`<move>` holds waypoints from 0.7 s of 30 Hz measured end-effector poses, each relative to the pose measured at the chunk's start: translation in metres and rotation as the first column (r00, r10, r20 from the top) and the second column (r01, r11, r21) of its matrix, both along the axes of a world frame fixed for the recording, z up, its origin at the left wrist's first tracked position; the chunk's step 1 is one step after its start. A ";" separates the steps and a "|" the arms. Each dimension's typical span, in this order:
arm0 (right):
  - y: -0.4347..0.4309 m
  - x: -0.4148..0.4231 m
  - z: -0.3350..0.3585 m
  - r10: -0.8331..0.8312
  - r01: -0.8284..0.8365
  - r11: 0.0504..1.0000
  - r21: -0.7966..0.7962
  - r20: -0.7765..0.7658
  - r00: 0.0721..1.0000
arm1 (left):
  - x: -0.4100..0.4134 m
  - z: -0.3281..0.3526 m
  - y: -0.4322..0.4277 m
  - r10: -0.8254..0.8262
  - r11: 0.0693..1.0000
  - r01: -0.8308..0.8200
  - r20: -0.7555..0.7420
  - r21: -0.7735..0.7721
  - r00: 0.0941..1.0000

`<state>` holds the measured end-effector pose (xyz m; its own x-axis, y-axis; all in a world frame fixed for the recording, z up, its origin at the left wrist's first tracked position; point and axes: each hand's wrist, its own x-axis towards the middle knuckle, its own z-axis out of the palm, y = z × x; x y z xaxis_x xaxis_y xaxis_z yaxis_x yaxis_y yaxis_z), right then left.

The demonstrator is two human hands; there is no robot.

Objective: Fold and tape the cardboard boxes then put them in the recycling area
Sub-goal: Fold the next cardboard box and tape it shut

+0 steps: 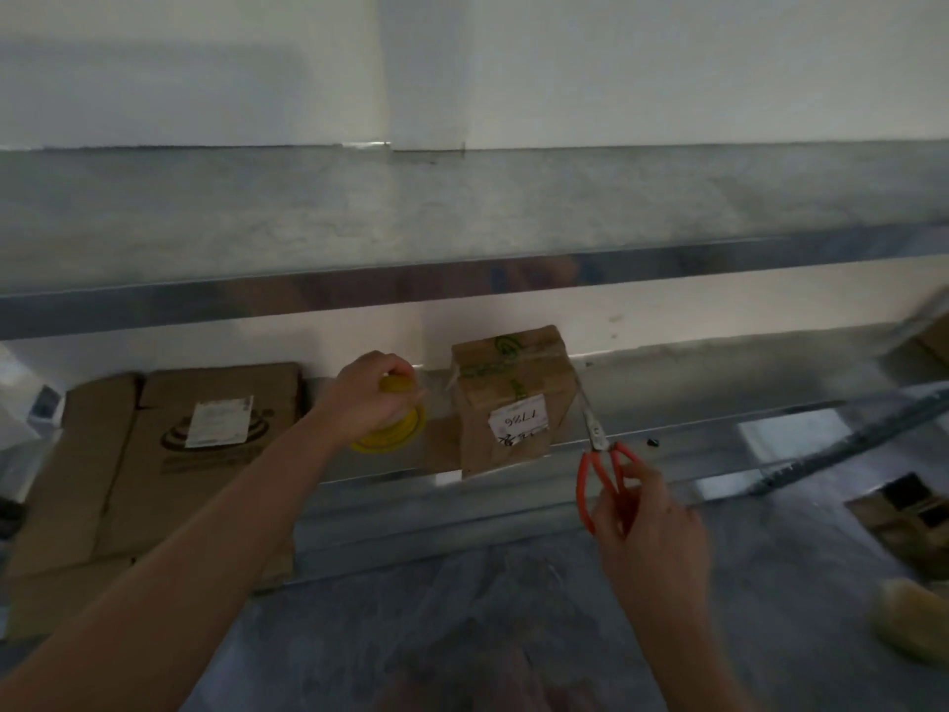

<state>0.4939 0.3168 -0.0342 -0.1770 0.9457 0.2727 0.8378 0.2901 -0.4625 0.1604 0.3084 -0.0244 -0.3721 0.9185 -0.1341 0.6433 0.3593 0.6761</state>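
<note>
**boxguy:** While reaching onto the shelf (pixel 719 444), left hand (pixel 367 398) closed around the yellow handle of a tape dispenser (pixel 390 423), yellow reel poking out just below the knuckles. Right hand (pixel 647 521) pinching a pair of orange-handled scissors (pixel 601 454), fingers through the loops, blades pointing up and away toward the shelf edge.

**tapefan:** And the boxes, where relative to those hands?

**boxguy:** Small taped cardboard box (pixel 513 398) standing tilted right between the two hands, just right of the left hand and just left of the scissor blades. White label (pixel 518 421) on its front, handwritten number upside down. Green print on the tape across the top.

**tapefan:** Touching the scissors?

**boxguy:** Blade tips right beside the box's right edge; can't tell if actually touching, too blurry. Flattened cardboard (pixel 154 465) leaning well left of the left hand, under the forearm, with a white sticker and a dark round logo. More brown cardboard (pixel 904 511) far right of the right hand, down on the floor, mostly cut off. Upper shelf (pixel 462 290) running across above both hands.
</note>
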 end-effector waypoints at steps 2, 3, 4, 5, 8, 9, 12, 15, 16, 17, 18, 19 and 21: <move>-0.029 -0.018 0.012 0.045 -0.051 0.996 -0.075 -0.082 0.996 | 0.001 0.001 -0.001 -0.006 1.000 0.005 0.046 0.008 0.999; -0.040 -0.027 0.013 0.080 -0.090 0.991 -0.099 -0.102 0.992 | 0.000 0.001 -0.001 -0.004 1.000 0.003 0.059 0.013 0.998; -0.049 -0.035 0.011 0.123 -0.134 0.985 -0.110 -0.100 0.987 | 0.000 0.000 -0.002 -0.001 1.000 -0.001 0.065 0.020 0.998; -0.056 -0.044 0.007 0.164 -0.173 0.978 -0.117 -0.084 0.983 | -0.001 0.000 -0.002 0.004 1.000 -0.006 0.065 0.026 0.998; -0.062 -0.066 -0.006 0.184 -0.191 0.934 -0.302 -0.051 0.982 | -0.004 0.000 0.000 0.025 0.999 -0.028 0.070 0.038 0.997; -0.062 -0.071 -0.010 0.166 -0.179 0.892 -0.415 -0.069 0.984 | -0.004 0.001 0.000 0.027 0.999 -0.030 0.070 0.040 0.997; -0.059 -0.088 -0.016 0.001 -0.258 0.648 -0.717 -0.338 0.941 | -0.004 0.002 0.002 0.003 0.999 -0.006 0.072 0.033 0.997; -0.049 -0.105 -0.018 -0.190 -0.391 0.483 -0.784 -0.529 0.827 | -0.005 0.001 0.002 -0.015 0.999 0.013 0.062 0.036 0.998; -0.044 -0.109 -0.017 -0.212 -0.398 0.450 -0.799 -0.529 0.822 | -0.005 0.000 0.002 -0.016 0.999 0.014 0.056 0.039 0.998; -0.039 -0.112 -0.016 -0.228 -0.401 0.422 -0.813 -0.523 0.821 | -0.005 0.000 0.003 -0.015 0.999 0.013 0.051 0.043 0.999; -0.034 -0.114 -0.016 -0.237 -0.402 0.406 -0.821 -0.519 0.821 | -0.005 0.000 0.003 -0.012 0.999 0.010 0.047 0.046 0.999; -0.029 -0.115 -0.018 -0.238 -0.405 0.404 -0.820 -0.522 0.819 | -0.005 -0.001 0.004 -0.009 0.999 0.007 0.042 0.048 0.999; -0.022 -0.117 -0.021 -0.250 -0.423 0.413 -0.806 -0.548 0.798 | -0.005 -0.001 0.006 -0.010 0.999 0.008 0.028 0.048 1.000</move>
<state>0.3767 0.2952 -0.0555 -0.4249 0.6739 -0.6043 0.3481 -0.4946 -0.7963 0.1555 0.3141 -0.0258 -0.3605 0.9273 -0.1006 0.6265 0.3206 0.7104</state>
